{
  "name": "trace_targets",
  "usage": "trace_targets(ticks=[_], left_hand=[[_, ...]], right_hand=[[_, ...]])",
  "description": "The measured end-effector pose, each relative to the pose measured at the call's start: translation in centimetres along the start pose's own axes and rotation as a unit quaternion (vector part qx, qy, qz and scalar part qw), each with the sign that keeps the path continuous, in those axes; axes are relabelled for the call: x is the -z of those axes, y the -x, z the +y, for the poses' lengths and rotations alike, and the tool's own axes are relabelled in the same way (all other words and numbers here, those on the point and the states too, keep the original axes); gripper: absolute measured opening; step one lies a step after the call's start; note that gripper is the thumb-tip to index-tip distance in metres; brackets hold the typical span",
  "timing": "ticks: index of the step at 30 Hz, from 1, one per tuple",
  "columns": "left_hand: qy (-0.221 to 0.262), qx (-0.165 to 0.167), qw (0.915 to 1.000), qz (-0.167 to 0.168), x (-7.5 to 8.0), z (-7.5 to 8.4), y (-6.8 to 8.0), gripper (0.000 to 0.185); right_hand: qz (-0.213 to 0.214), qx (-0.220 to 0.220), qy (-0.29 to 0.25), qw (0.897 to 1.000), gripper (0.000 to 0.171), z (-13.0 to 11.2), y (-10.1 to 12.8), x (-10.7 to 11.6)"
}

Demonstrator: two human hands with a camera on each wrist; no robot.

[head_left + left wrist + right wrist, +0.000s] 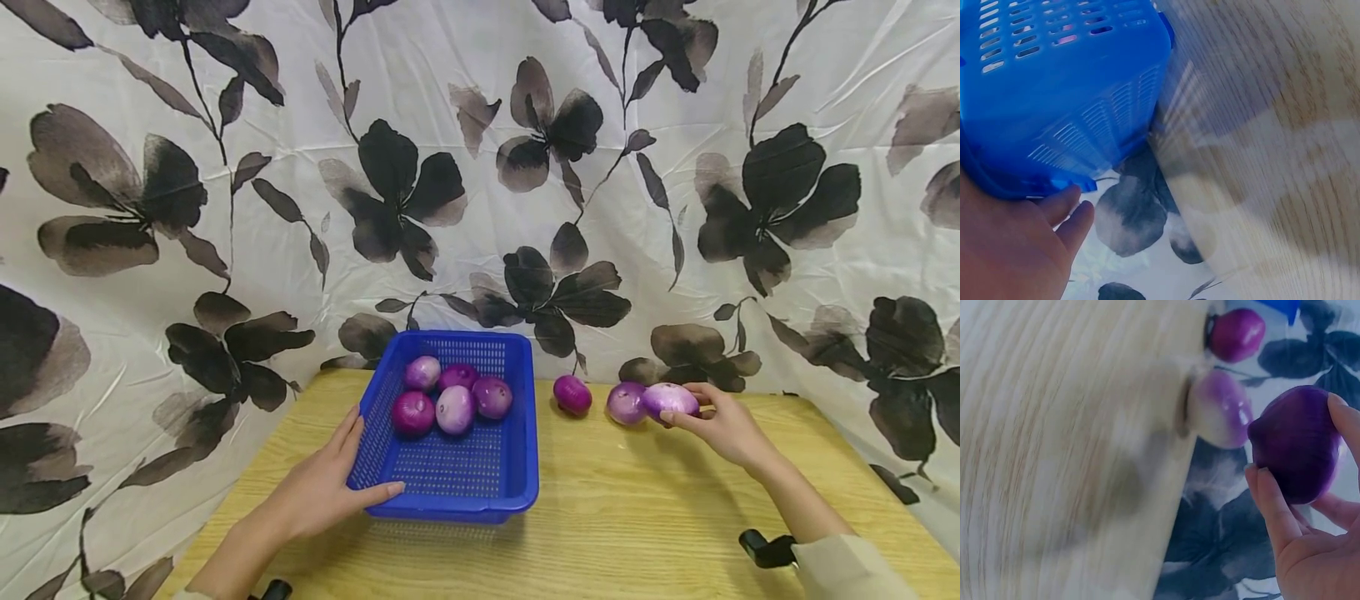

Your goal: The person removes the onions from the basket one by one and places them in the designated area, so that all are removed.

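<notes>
My right hand (723,421) holds a red onion (670,403) above the table, thumb and fingers on its sides. In the right wrist view the same onion (1297,444) looks dark purple between the fingertips. Another red onion (626,403) lies just left of it, and a deeper purple onion (573,395) sits nearer the basket. My left hand (322,483) rests at the front left corner of a blue plastic basket (529,433), fingers extended along the left side, thumb over the front rim. Inside, several red onions (455,410) are grouped toward the back.
The wood-grain table (622,517) ends at a hanging floral cloth (465,208) behind the basket and onions. A black object (767,548) is beside the right forearm.
</notes>
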State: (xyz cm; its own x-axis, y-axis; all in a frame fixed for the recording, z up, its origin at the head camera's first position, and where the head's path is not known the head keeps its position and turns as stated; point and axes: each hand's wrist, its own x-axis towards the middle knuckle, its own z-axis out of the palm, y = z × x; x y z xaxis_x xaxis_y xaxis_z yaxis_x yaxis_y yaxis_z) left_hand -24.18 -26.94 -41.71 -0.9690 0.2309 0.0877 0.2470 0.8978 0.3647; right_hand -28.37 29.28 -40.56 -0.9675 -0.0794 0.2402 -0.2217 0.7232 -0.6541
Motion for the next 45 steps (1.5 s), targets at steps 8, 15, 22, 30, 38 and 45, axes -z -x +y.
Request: trace_targets(ticks=[8, 15, 22, 30, 38, 45], left_hand=[[0.001, -0.003, 1.0, 0.005, -0.1, -0.1, -0.1, 0.127], [0.0, -0.005, 1.0, 0.005, -0.1, -0.1, 0.1, 0.127], [0.003, 0.001, 1.0, 0.003, 0.2, 0.0, 0.2, 0.128], [0.002, -0.004, 1.0, 0.009, -0.1, 0.0, 0.0, 0.128], [0.001, -0.004, 0.9999, 0.012, -0.3, 0.0, 0.0, 0.128], [0.001, -0.002, 0.9999, 0.011, -0.1, 0.0, 0.0, 0.128]], right_hand=[[0.006, -0.016, 0.027, 0.999, 0.066, 1.9, -1.0, 0.4], [-0.004, -0.048, 0.035, 0.998, 0.07, 3.2, -1.8, 0.4], [-0.028, -0.081, 0.034, 0.996, 0.07, 4.3, -2.9, 0.2], [-0.032, -0.105, 0.038, 0.993, 0.08, 5.0, -3.4, 0.2], [-0.059, -0.135, 0.005, 0.989, 0.087, 6.3, -3.5, -0.4], [-0.081, -0.136, -0.009, 0.987, 0.087, 6.4, -3.8, -0.3]])
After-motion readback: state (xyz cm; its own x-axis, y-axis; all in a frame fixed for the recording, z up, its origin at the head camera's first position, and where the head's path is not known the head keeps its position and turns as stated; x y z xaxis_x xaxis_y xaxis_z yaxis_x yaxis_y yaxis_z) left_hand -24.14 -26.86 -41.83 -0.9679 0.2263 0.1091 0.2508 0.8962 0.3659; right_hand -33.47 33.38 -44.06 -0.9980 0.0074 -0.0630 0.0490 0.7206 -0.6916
